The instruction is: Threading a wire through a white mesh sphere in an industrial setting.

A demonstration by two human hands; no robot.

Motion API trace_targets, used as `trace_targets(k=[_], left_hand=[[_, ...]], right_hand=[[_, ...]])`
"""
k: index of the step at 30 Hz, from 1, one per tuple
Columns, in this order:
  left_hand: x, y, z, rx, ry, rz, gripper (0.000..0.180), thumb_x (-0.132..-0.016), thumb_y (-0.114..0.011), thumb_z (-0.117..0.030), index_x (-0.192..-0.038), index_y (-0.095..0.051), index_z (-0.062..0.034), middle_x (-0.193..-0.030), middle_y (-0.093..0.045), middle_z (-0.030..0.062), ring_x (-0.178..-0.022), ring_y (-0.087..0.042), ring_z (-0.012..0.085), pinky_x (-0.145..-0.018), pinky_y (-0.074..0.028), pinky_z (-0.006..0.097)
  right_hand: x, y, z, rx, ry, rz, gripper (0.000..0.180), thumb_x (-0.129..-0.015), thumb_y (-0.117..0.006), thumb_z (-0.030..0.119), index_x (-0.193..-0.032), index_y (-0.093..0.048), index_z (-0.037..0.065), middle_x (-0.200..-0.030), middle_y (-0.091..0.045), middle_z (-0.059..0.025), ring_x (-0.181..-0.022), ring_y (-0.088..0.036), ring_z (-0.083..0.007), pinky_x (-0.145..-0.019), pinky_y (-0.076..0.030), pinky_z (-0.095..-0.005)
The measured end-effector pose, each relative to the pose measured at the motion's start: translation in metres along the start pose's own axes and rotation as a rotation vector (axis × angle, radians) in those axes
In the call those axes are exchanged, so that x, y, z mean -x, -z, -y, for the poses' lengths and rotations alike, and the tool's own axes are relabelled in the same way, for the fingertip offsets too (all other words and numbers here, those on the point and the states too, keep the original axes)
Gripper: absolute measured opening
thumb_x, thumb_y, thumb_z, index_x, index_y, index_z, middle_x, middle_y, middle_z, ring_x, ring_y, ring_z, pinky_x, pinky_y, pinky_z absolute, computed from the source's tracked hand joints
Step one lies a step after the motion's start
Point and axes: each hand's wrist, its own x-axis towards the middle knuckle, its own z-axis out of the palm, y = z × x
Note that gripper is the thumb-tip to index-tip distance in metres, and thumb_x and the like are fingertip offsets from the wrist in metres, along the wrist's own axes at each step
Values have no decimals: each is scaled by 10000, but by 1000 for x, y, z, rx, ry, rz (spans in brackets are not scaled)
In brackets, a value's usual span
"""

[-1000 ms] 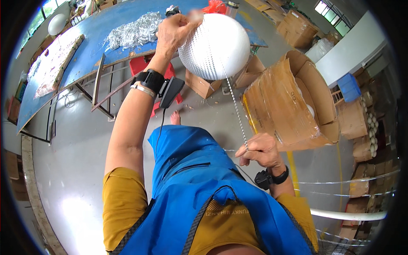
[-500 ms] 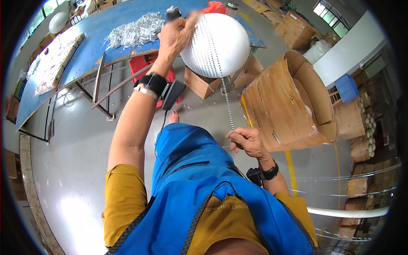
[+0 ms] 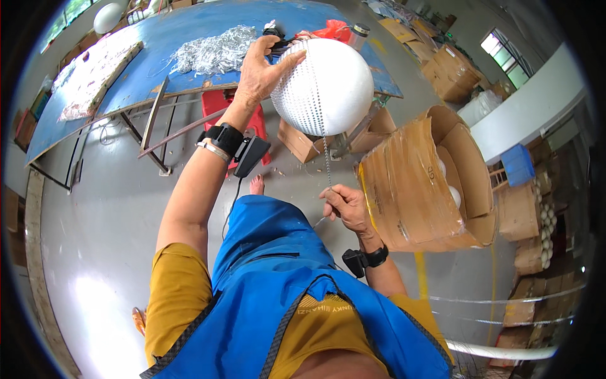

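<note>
A large white ball [image 3: 347,79] stands at the table's near edge. Rows of silver bead trim cover its left part. My left hand [image 3: 260,74] rests against its upper left, thumb stretched onto the beaded rows and fingers spread apart; the fingertips lie near a dark object [image 3: 273,30] at the top. From the ball a strand of silver bead trim [image 3: 327,158] hangs toward me, fairly straight. My right hand [image 3: 349,208] pinches its lower end between thumb and fingers, below the ball and near my lap. A short tail of the strand shows beyond the fingers.
On the blue table [image 3: 139,82] lies a heap of silver strands [image 3: 211,50], with a red plastic bag [image 3: 332,31] behind the ball. A red stool [image 3: 252,129] stands underneath. To the right is a big open carton [image 3: 404,183] holding white balls. Strands stretch across the lower right.
My right hand has moved up and left, closer to the ball, still pinching the strand, so the hanging length looks shorter. My left thumb stays on the ball. The whole view has shifted slightly.
</note>
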Motion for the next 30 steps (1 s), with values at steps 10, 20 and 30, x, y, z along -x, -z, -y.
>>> trace_targets(k=[10, 20, 30], left_hand=[[-4, -6, -1, 27, 97, 11, 461, -698, -646, -521, -728, -674, -62, -672, -636, 53, -669, -581, 171, -745, -351, 353], [-1, -4, -14, -166, 97, 43, 468, -746, -609, -488, -759, -675, -24, -650, -631, 89, -630, -595, 173, -665, -420, 326], [4, 8, -6, -71, 40, 208, 927, -589, -652, -657, -1139, -511, 75, -1059, -578, 218, -942, -584, 317, -866, -423, 373]], right_hand=[[-5, 7, 21, 62, 50, -2, 202, -893, -507, 173, -894, -594, -10, -601, -569, -32, -494, -495, -57, -454, -393, -170], [-8, 9, 20, 68, 47, -37, 210, -890, -515, 185, -905, -590, -10, -606, -567, -38, -504, -490, -57, -464, -395, -175], [-35, 14, 14, 96, 124, -39, 222, -888, -520, 195, -879, -598, -12, -593, -565, -25, -492, -486, -51, -456, -394, -176]])
